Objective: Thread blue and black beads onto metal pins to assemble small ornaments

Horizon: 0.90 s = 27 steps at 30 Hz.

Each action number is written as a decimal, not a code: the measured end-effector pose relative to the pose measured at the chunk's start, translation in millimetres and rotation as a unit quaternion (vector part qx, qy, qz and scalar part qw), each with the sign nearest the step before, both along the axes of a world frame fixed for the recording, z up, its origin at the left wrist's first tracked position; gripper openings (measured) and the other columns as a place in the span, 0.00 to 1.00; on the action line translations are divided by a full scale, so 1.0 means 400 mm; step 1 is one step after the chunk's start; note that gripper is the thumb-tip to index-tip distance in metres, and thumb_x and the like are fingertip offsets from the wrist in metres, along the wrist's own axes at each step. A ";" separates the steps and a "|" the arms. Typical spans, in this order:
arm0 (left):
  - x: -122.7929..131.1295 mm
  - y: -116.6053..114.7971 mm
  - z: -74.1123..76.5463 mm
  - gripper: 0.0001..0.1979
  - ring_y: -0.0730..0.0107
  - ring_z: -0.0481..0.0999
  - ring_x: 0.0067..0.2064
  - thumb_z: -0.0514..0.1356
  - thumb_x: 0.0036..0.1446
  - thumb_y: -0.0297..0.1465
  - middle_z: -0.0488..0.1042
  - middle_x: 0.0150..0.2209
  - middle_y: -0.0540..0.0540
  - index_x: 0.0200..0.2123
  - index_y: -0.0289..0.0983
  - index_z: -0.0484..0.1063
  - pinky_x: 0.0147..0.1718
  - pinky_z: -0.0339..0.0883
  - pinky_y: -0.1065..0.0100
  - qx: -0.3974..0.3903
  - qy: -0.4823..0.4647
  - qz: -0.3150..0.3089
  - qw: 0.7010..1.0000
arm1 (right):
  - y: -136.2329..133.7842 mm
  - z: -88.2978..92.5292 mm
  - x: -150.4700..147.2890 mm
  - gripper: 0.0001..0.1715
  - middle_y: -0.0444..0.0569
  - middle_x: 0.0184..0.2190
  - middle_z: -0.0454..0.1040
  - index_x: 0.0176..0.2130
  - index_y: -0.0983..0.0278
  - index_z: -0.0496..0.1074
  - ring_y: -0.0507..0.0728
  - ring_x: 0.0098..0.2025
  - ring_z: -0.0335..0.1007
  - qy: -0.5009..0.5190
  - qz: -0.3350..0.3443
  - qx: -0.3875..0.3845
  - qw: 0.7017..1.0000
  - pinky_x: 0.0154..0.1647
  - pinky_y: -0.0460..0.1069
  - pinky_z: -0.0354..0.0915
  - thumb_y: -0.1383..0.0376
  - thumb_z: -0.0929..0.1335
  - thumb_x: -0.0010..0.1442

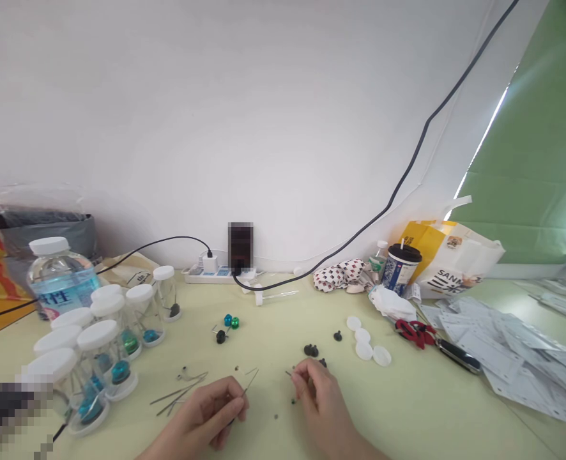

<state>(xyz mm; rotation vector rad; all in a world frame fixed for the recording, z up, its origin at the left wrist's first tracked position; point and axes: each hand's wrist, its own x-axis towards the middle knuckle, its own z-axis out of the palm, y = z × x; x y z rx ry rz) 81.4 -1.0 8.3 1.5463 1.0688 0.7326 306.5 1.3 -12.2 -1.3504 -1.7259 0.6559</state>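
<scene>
My left hand (pixel 199 409) grips a thin metal wire (pixel 251 383) between thumb and fingers, its long axis slanting up and to the right. My right hand (pixel 319 399) pinches something too small to make out, its fingertips (pixel 296 377) closed and pointing left toward that wire. Both hands are over the bench (pixel 407 428), right of the capped clear jars (pixel 98 342); my fingers hide part of the wire.

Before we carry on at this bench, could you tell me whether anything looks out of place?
One thing stands out: a clear tube with a white cap lies on its side by the power strip, away from the capped clear jars, which stand upright at the left.
</scene>
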 end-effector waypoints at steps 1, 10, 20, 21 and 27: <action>0.000 0.000 0.000 0.17 0.77 0.64 0.22 0.55 0.58 0.44 0.69 0.26 0.51 0.29 0.36 0.69 0.22 0.57 0.73 0.001 0.001 -0.001 1.000 | 0.000 -0.001 0.000 0.14 0.46 0.26 0.67 0.28 0.62 0.61 0.53 0.28 0.61 0.003 0.000 0.002 1.000 0.29 0.46 0.57 0.60 0.58 0.63; -0.002 -0.001 -0.003 0.16 0.77 0.64 0.22 0.55 0.58 0.44 0.69 0.26 0.51 0.29 0.36 0.69 0.22 0.57 0.73 0.004 0.003 -0.005 1.000 | -0.003 0.001 0.001 0.19 0.43 0.22 0.65 0.27 0.62 0.63 0.52 0.24 0.59 0.039 -0.007 0.007 0.999 0.25 0.45 0.54 0.53 0.59 0.63; -0.003 -0.002 -0.006 0.16 0.77 0.64 0.22 0.54 0.59 0.43 0.68 0.26 0.51 0.29 0.36 0.68 0.22 0.58 0.73 0.004 0.008 -0.010 1.000 | -0.004 0.001 0.001 0.18 0.42 0.20 0.63 0.28 0.62 0.64 0.52 0.23 0.57 0.037 -0.004 0.004 0.999 0.25 0.45 0.53 0.53 0.60 0.62; -0.004 -0.002 -0.008 0.16 0.77 0.64 0.22 0.54 0.59 0.43 0.68 0.27 0.51 0.29 0.36 0.68 0.22 0.58 0.73 0.004 0.009 -0.010 1.000 | -0.004 0.002 0.001 0.18 0.42 0.19 0.63 0.28 0.62 0.64 0.52 0.23 0.57 0.038 -0.005 0.006 0.999 0.24 0.45 0.52 0.54 0.60 0.62; -0.008 0.001 -0.017 0.16 0.77 0.64 0.23 0.54 0.60 0.43 0.68 0.26 0.52 0.30 0.37 0.68 0.23 0.58 0.73 0.008 0.014 -0.014 1.000 | 0.000 -0.001 0.002 0.16 0.41 0.19 0.60 0.28 0.62 0.62 0.51 0.23 0.55 0.022 0.016 -0.013 1.000 0.25 0.45 0.50 0.55 0.59 0.62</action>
